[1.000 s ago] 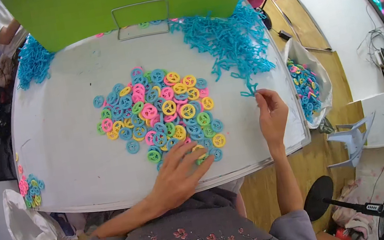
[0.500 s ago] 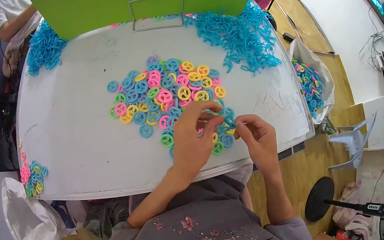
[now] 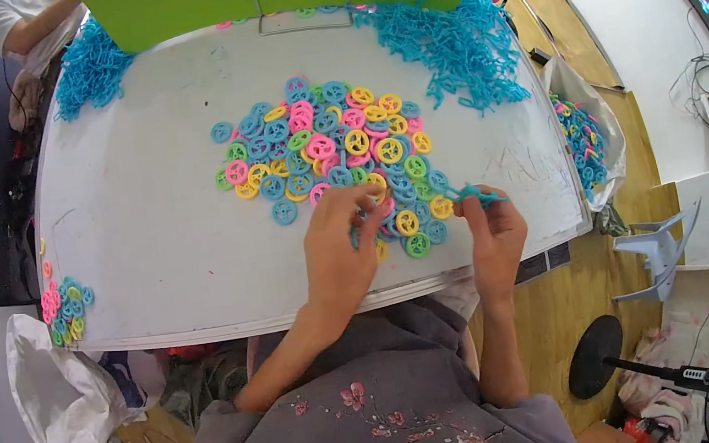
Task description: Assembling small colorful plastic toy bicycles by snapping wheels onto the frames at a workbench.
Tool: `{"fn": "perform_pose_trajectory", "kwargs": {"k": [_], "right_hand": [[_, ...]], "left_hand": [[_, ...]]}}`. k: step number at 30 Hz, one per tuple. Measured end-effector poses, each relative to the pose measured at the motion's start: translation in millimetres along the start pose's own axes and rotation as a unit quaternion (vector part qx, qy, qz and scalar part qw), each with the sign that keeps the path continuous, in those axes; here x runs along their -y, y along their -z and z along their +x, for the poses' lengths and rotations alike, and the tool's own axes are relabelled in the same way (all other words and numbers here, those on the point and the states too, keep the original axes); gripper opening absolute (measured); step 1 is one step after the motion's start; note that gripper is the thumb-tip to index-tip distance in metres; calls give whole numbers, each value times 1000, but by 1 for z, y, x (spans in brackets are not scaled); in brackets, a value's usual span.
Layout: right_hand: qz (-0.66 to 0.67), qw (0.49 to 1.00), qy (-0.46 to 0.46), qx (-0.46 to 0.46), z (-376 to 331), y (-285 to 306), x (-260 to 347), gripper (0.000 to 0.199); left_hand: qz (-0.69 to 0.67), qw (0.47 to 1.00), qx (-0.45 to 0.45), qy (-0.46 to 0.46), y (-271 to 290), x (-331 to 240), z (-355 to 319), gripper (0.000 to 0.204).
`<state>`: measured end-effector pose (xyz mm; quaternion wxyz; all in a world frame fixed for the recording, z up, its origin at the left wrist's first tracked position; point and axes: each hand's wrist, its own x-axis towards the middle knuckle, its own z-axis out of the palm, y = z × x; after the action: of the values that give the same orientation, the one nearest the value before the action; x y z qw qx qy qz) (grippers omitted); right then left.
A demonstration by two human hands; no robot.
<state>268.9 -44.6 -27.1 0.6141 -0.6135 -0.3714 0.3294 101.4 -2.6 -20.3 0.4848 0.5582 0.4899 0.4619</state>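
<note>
A pile of small spoked plastic wheels (image 3: 357,142) in blue, pink, yellow and green lies mid-table. Over its near edge my left hand (image 3: 335,248) is curved, thumb and fingertips apart beside the wheels. I see nothing held there, though the fingers partly cover the spot. To the right of the pile, my right hand (image 3: 496,236) is closed in a pinch on thin blue plastic pieces (image 3: 472,193), which stick out on both sides of the fingertips. Their exact shape and count are hard to make out. Similar blue pieces (image 3: 466,46) form a heap at the far right.
A green board (image 3: 191,6) with a wire handle stands along the table's far side. Another blue heap (image 3: 92,73) lies far left, and a few wheels (image 3: 67,309) near left. A white sack (image 3: 605,135) of wheels is right of the table; a person's arm (image 3: 45,25) shows far left.
My hands have parted: the right moved rightward with the blue pieces, the left drew slightly left, its fingertips loosening. The whole view has shifted a little.
</note>
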Motion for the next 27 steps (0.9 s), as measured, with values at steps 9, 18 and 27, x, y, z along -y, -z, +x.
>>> {"fn": "perform_pose_trajectory", "kwargs": {"k": [9,18,27], "right_hand": [[-42,998,-37,13,-10,12,-5,10],[-25,995,51,85,-15,13,-7,10],[-31,993,29,113,-21,3,4,10]], "left_hand": [[315,920,47,-227,-25,15,-1,26],[-162,984,66,42,-9,1,-2,11],[-202,966,148,61,-4,2,-5,6]]}}
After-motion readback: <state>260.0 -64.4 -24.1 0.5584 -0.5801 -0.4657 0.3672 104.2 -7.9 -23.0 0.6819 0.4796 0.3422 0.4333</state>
